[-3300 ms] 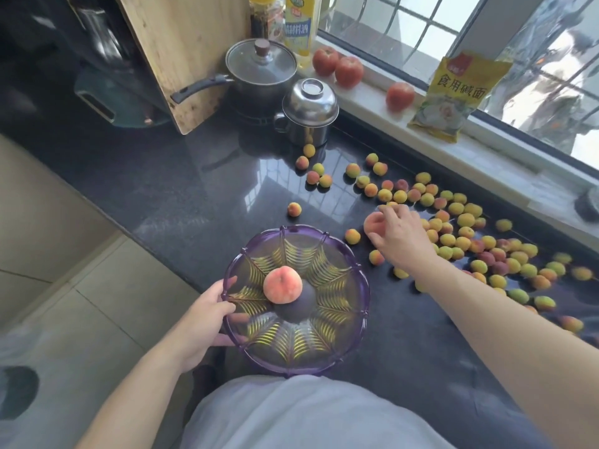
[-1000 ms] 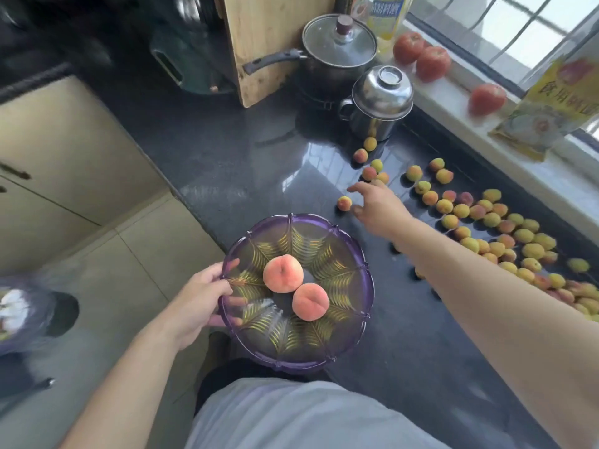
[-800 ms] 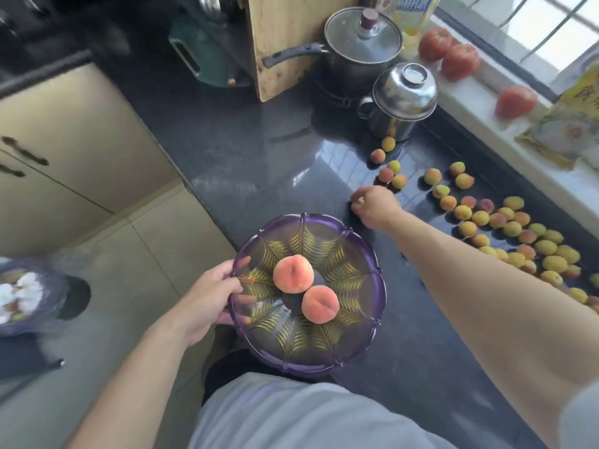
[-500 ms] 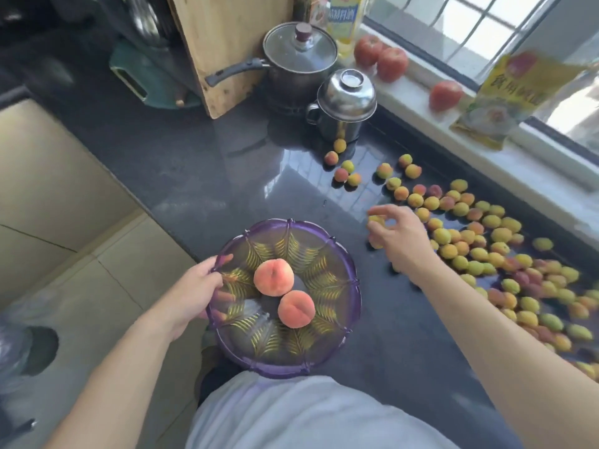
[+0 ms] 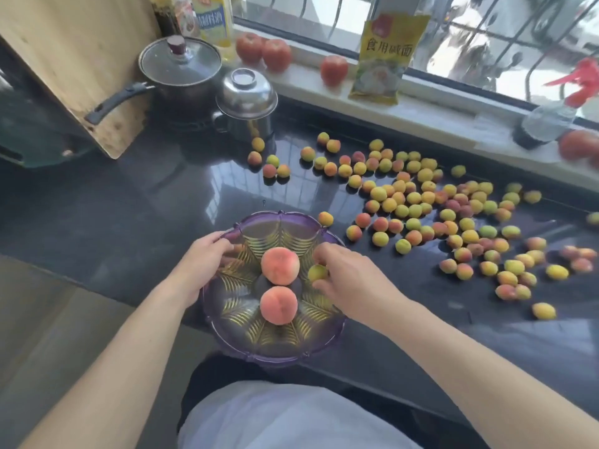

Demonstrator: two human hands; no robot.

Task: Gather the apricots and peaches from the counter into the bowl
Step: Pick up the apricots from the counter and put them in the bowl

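Lots of apricots (image 5: 421, 202) lie on the dark counter (image 5: 129, 202). The right hand (image 5: 348, 280) pinches one apricot (image 5: 317, 273) over the bowl (image 5: 227, 335), beside two peaches (image 5: 279, 265). The left hand (image 5: 202, 264) grips the bowl's rim.

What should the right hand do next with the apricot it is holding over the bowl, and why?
Probably let go. The right hand holds an apricot in its fingertips inside the purple bowl, beside the two peaches, while the left hand grips the rim. Many apricots lie on the counter.
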